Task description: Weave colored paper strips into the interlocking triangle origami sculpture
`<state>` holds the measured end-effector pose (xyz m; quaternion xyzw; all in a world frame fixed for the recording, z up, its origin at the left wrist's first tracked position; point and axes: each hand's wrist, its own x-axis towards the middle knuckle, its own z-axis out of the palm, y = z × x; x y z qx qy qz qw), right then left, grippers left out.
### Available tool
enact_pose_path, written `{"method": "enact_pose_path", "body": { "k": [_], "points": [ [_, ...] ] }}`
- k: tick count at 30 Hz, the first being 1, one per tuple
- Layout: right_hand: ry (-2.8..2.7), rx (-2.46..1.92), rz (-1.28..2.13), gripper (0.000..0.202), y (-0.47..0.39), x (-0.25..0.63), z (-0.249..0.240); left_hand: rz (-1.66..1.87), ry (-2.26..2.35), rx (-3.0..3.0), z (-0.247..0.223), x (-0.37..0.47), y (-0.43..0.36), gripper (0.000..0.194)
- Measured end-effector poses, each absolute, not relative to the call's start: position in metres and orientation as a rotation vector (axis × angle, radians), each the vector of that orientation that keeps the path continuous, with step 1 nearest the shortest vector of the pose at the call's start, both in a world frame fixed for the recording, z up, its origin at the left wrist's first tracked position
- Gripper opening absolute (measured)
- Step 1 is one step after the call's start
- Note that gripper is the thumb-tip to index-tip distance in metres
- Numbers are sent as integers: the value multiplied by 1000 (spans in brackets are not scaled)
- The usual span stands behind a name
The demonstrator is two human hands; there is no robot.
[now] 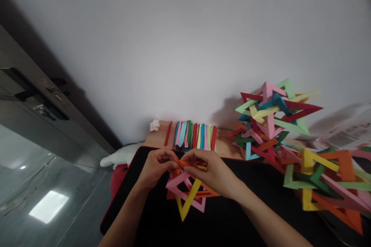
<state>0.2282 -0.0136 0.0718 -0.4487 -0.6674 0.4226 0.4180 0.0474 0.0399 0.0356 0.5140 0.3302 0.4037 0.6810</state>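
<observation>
Closely pinched: both hands work at an orange fold of a small paper star

Just above the near part of a black mat (228, 216), the paper star (177, 181) hangs between the two hands, its pink, yellow and orange bars crossing one another. The left hand (153, 166) has its grip closed, thumb and fingers pinching the orange fold (181, 163) at the top of the star. The right hand (213, 170) comes in from the other side, its grip also drawn closed on the orange fold, with the fingers curled over the top. One yellow point of the star reaches down below the hands.

Beyond the mat, a strip of wooden worktop (164, 125) runs along the pale wall (168, 46). On it lies a row of folded paper strips (194, 135) in blue, pink, green, red and yellow, side by side. A single red strip (168, 134) lies apart to the left of the row, and a crumpled white paper (154, 125) sits near the left end.

To the right stand larger paper stars (269, 106) in many colors, one above another, with a yellow, orange and green model (321, 177) nearer the camera. At far left is a grey door (26, 73) with a dark handle.
</observation>
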Motion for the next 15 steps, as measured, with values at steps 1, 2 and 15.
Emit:
{"method": "enact_pose_path", "body": {
  "k": [1, 2, 15],
  "points": [
    [-1679, -1132, 1053, 8, -13, 228, 72, 904, 742, 1156, 36, 47, 40, 14],
    [-1683, -1139, 1047, 9, -13, 228, 71, 902, 743, 1160, 37, 47, 39, 15],
    [-1727, -1182, 828, 14, -14, 227, 69, 908, 785, 1231, 53, 50, 33, 12]
  ]
}}
